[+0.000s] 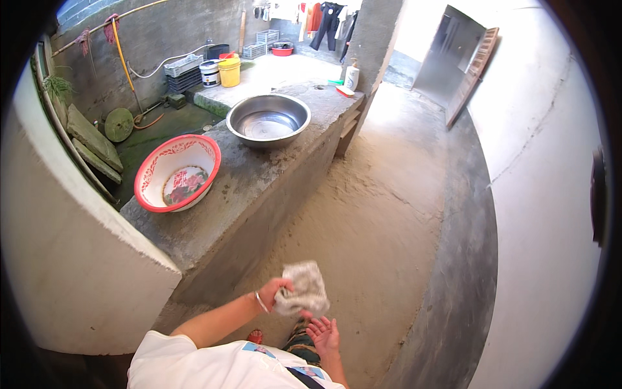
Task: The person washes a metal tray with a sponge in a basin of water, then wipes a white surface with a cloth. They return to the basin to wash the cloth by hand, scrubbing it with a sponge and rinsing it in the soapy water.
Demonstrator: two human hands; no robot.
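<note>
My left hand (274,294), with a bracelet at the wrist, grips a folded, greyish-white cloth (305,288) in front of my body. Just below the cloth's lower edge is my right hand (324,335), palm up with fingers spread and nothing in it. Ahead on the concrete ledge (243,194) stand two basins. The nearer one is a white basin with a red rim (217,158) and a flower pattern inside. Beyond it sits a stainless steel basin (268,121), which seems to hold some clear water.
A white pump bottle (352,77) and a red-and-white brush (345,91) are at the ledge's far end. Behind are a yellow bucket (230,72), crates (183,73) and hanging clothes (328,24). A white wall (87,243) adjoins the ledge at left; a wooden door (472,78) stands open.
</note>
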